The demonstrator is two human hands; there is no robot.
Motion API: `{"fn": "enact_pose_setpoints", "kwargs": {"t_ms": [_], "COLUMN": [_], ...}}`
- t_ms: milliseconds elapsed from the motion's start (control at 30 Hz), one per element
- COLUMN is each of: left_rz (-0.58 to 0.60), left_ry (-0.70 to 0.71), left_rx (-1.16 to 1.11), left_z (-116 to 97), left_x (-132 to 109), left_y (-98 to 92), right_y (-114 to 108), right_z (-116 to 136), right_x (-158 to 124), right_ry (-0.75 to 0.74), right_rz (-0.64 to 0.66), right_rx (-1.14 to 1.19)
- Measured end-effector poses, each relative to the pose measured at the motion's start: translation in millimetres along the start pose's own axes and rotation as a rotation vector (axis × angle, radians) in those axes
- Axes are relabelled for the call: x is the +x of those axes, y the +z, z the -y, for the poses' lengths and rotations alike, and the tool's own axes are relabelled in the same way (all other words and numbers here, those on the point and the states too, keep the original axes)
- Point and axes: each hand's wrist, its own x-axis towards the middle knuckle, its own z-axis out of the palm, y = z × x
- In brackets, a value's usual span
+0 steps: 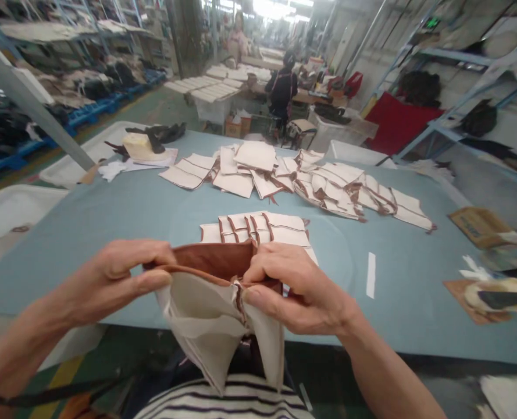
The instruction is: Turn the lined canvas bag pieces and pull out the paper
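A cream fabric piece with brown trim and a brown lining [217,302] hangs between both hands above the table's near edge. My left hand [118,276] is closed on its left upper rim. My right hand [299,288] pinches the right upper rim at a brown seam. Just beyond the hands lies a small row of similar cream pieces with brown edging [258,228] on the blue-grey table [110,215].
Many more cream pieces [310,177] are spread across the far half of the table. A foam block and dark scraps [147,144] lie at far left. A white strip [370,274] lies right. A person [282,90] works at another table beyond; shelves line both sides.
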Motion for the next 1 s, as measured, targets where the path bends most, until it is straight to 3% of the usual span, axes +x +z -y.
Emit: {"fn": "enact_pose_setpoints", "kwargs": {"t_ms": [100, 233, 367, 800, 1000], "left_rz": [0.029, 0.036, -0.004, 0.153, 0.020], "left_ry": [0.140, 0.277, 0.263, 0.206, 0.171], "left_rx": [-0.104, -0.176, -0.230, -0.311, -0.182], "left_z": [-10.5, -34.9, -51.4, -60.9, -68.1], "left_x": [19.8, 40.9, 48.1, 39.1, 31.2], "left_y": [0.9, 5.4, 13.2, 13.3, 18.1], "right_y": [-7.7, -6.8, -2.0, 6.6, 12.3], "right_z": [7.4, 10.4, 12.2, 5.6, 1.1], "right_x": [10.5, 16.2, 11.2, -5.4, -0.8], "right_ry": [0.017, 0.022, 0.024, 0.088, 0.061], "right_rz": [0.092, 0.072, 0.061, 0.052, -0.012], "right_rx": [0.030, -0.009, -0.032, 0.017, -0.029]}}
